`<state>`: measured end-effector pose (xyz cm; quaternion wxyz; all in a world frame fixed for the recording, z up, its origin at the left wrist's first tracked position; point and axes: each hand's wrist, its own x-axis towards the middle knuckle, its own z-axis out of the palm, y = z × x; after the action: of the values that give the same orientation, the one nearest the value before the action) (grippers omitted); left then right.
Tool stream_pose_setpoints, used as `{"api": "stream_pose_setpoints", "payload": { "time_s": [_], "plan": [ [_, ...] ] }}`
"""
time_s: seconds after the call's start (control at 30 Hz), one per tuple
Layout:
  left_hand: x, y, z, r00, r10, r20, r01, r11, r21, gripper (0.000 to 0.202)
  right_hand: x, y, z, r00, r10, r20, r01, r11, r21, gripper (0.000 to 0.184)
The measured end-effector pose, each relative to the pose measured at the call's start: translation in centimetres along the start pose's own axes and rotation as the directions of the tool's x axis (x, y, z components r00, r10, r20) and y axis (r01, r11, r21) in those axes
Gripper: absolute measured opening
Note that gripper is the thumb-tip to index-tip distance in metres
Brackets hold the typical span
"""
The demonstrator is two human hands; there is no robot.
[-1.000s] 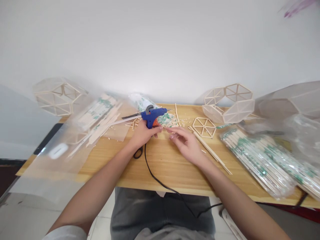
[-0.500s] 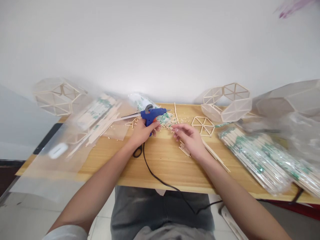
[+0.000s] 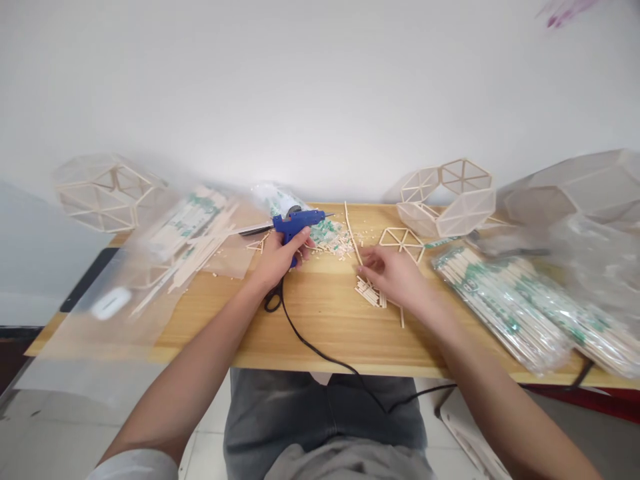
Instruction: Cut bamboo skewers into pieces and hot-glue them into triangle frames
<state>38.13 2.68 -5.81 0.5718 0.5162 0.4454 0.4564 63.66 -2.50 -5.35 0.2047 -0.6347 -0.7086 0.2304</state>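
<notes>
My left hand [image 3: 285,253] is wrapped round the handle of a blue hot glue gun [image 3: 300,221], its nozzle pointing right and a glue stick out of its back. My right hand [image 3: 387,270] is closed, thumb and fingers pinched at a long thin wooden stick [image 3: 354,235]; the palm hides part of it. Under this hand lies a small pile of short cut sticks [image 3: 367,293]. A flat hexagonal stick frame [image 3: 401,243] lies just beyond the right hand. Black scissors handles [image 3: 273,300] show below the left hand.
Paper-covered stick polyhedra stand at the back left [image 3: 107,193] and back right [image 3: 450,197]. Bagged sticks [image 3: 505,307] lie on the right. Small stick scraps [image 3: 337,243] litter the middle. A black cord [image 3: 320,357] runs over the table's front edge.
My right hand has moved right and nearer to me, and more of the long stick shows at its fingertips. The long sticks by the right forearm have shifted. The left hand keeps the glue gun.
</notes>
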Motion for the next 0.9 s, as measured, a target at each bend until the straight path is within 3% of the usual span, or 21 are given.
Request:
{"api": "stream_pose_setpoints", "payload": {
  "time_s": [0.13,0.27,0.43,0.53,0.67,0.8,0.9],
  "plan": [
    [0.0,0.0,0.0,1.0,-0.011,-0.008,0.011,1.0,0.015,0.042,0.3,-0.5,0.2,1.0,0.01,0.017,-0.009,0.999,-0.038,0.031],
    [-0.1,0.1,0.0,1.0,-0.02,0.004,0.02,0.999,0.025,0.041,0.8,0.5,-1.4,0.996,0.007,-0.094,-0.012,0.999,-0.053,0.024],
    [-0.2,0.1,-0.6,0.999,0.039,-0.014,-0.039,0.998,0.043,0.042,0.9,2.8,-3.3,0.983,-0.04,-0.18,-0.002,0.973,-0.229,0.012],
    [0.1,0.1,-1.0,0.996,0.075,-0.042,-0.075,0.997,-0.013,0.04,-0.1,3.2,-3.5,0.969,-0.122,-0.214,0.049,0.947,-0.318,0.016],
    [0.4,0.0,-1.2,0.996,0.083,-0.04,-0.084,0.996,-0.025,0.035,-3.3,2.3,-2.3,0.964,-0.225,-0.139,0.188,0.953,-0.238,0.023],
    [0.1,-0.1,-1.2,0.997,0.077,0.032,-0.082,0.979,0.188,0.039,-7.0,2.0,0.3,0.948,-0.186,-0.26,0.145,0.975,-0.17,0.037],
    [0.0,0.1,-1.2,0.997,0.066,0.047,-0.077,0.962,0.263,0.04,-8.1,2.9,1.5,0.933,-0.141,-0.33,0.101,0.985,-0.137,0.039]
  ]
}}
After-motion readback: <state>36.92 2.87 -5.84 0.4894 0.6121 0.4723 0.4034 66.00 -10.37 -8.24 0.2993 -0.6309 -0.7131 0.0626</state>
